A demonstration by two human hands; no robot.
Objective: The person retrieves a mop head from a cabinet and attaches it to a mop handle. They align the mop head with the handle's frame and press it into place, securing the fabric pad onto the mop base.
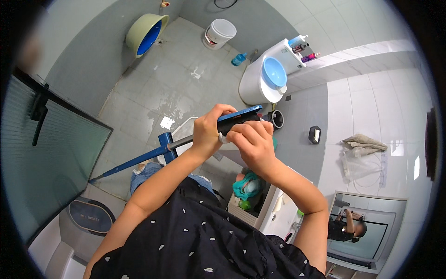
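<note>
A flat mop is raised in front of me, its head (pixel 239 115) up between my hands. The head has a black plate edged in blue, and its grey and blue pole (pixel 139 160) slants down to the left. My left hand (pixel 209 128) is wrapped round the left end of the head, where the pole meets it. Curled fingers of my right hand (pixel 251 142) press on the black plate, beside a small white piece (pixel 224 138) I cannot make out. A wide blue part (pixel 166 144) sits at the pole behind my left forearm.
Wet grey floor tiles (pixel 153 93) lie ahead, with a white bucket (pixel 220 33) and a blue bottle (pixel 239 59). A toilet (pixel 253 86) bears a light-blue basin (pixel 274 72). A yellow-green tub (pixel 146 32) leans at the left wall, near a glass door (pixel 60 153).
</note>
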